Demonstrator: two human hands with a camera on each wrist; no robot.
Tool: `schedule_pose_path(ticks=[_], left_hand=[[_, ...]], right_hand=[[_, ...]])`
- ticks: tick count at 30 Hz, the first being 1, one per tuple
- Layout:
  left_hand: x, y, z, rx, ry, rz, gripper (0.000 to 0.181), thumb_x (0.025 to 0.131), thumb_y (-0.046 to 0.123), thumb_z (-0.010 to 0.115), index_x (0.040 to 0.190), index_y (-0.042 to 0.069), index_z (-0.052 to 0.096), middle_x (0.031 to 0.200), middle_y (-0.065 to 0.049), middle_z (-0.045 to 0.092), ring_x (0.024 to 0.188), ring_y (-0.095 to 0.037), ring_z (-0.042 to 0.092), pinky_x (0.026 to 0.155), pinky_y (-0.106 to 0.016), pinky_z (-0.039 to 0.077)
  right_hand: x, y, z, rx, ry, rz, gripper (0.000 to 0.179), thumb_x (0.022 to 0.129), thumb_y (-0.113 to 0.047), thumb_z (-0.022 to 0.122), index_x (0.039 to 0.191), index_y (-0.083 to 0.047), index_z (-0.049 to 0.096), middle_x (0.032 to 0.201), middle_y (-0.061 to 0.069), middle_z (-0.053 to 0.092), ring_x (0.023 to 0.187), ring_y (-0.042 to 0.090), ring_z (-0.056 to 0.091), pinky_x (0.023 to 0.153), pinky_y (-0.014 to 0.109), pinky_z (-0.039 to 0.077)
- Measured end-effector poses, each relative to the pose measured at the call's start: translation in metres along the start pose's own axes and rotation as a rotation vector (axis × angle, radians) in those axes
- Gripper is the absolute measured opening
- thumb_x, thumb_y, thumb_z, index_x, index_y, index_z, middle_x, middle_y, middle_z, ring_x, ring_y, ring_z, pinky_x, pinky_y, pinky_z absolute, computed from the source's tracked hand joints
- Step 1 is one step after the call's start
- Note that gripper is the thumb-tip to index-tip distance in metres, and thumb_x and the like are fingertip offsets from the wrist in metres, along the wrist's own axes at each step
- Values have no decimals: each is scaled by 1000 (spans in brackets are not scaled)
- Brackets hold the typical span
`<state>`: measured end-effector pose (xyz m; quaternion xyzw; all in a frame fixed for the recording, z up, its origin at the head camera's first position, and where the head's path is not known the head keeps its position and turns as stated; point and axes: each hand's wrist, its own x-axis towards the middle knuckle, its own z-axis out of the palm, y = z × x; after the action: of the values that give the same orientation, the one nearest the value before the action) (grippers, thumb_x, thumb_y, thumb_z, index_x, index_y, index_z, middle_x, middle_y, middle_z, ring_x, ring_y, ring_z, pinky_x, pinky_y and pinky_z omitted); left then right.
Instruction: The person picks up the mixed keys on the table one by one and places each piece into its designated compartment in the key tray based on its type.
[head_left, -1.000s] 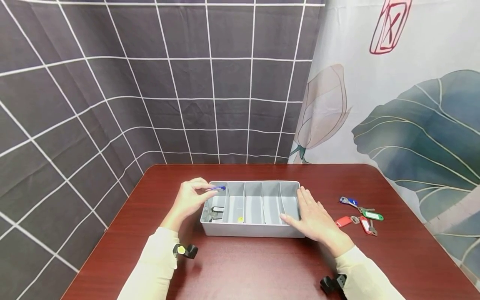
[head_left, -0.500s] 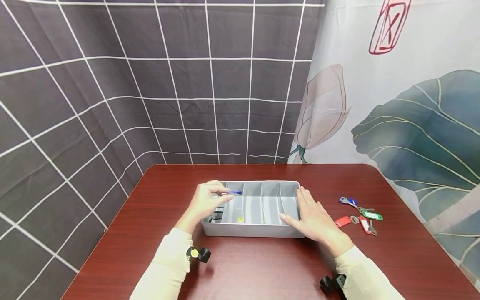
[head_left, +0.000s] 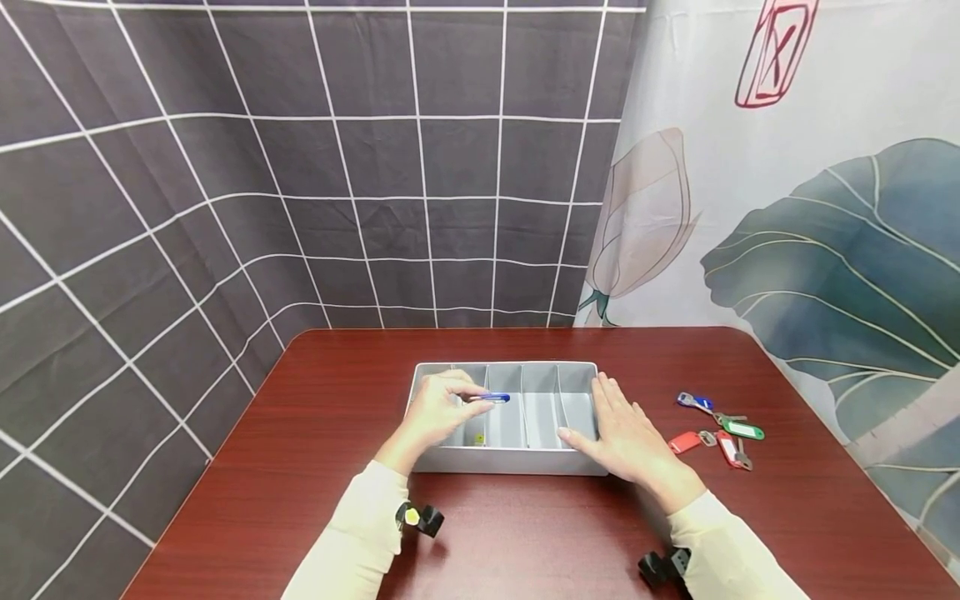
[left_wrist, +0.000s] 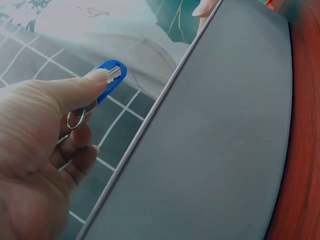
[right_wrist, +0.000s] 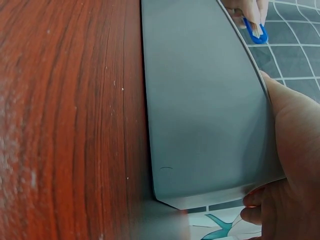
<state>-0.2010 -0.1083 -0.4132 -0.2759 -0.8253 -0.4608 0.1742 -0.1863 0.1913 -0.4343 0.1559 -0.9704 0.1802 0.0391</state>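
Observation:
My left hand [head_left: 437,410] pinches a blue key tag [head_left: 495,397] between thumb and fingers, above the middle of a grey divided tray [head_left: 517,461]. In the left wrist view, a silver key [left_wrist: 114,74] lies against the tag and a metal ring [left_wrist: 76,120] hangs below it. At the tray's right end, my right hand [head_left: 630,433] rests with straight fingers along the outer wall and its thumb over the front rim. A small yellow item [head_left: 478,438] sits in the second compartment from the left. My left hand and wrist partly cover the leftmost compartment.
On the table [head_left: 750,533] right of the tray lie keys with tags: a blue tag [head_left: 703,402], a green tag [head_left: 744,430], a red tag [head_left: 684,442] and another red tag [head_left: 727,448]. A dark grid curtain [head_left: 375,167] hangs behind.
My left hand has moved right with the blue key tag, from over the leftmost compartment to over the tray's middle. The right hand has stayed at the tray's right end.

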Motion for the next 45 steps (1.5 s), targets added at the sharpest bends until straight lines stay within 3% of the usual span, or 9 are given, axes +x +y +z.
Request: schedule_pose_path(ticks=[6,17,23,34,45], left_hand=[[-1,5,10,18,-10,-7,11,74,13,84,84,13,79,70,14,61,65,-3,56,56,-24,49],[-3,2,22,27,-1,66,15,72,11,85,85,7,79,70,10,63,65,-2,57,58,-19,48],[-2,-1,25,79,-4,85,13,72,14,85,83,9,79,71,11,64,65,-1,57,58,-18,47],[-2,6,25,252,-104,8,10,74,20,84,81,17,79,76,13,66,67,-2,56,60,-19,45],[-2,3,27,269,-148,-26,10,74,20,84,82,16,79,78,12,66,69,-2,58,62,-20,46]], right_hand=[[0,0,1,-2,1,0,116,77,-83,42,152,2,16,157,22,17,143,38,18,106,64,24],[0,-1,1,2,-13,10,116,78,-83,43,152,1,15,157,21,17,143,39,17,106,64,23],[0,-1,0,-3,-4,6,116,77,-83,43,152,1,16,157,21,18,143,39,18,106,64,24],[1,0,1,-2,5,2,114,79,-81,45,152,2,16,157,22,17,143,38,18,105,64,25],[0,1,1,-1,-3,4,115,78,-81,44,152,2,15,157,21,16,143,38,17,106,64,24]])
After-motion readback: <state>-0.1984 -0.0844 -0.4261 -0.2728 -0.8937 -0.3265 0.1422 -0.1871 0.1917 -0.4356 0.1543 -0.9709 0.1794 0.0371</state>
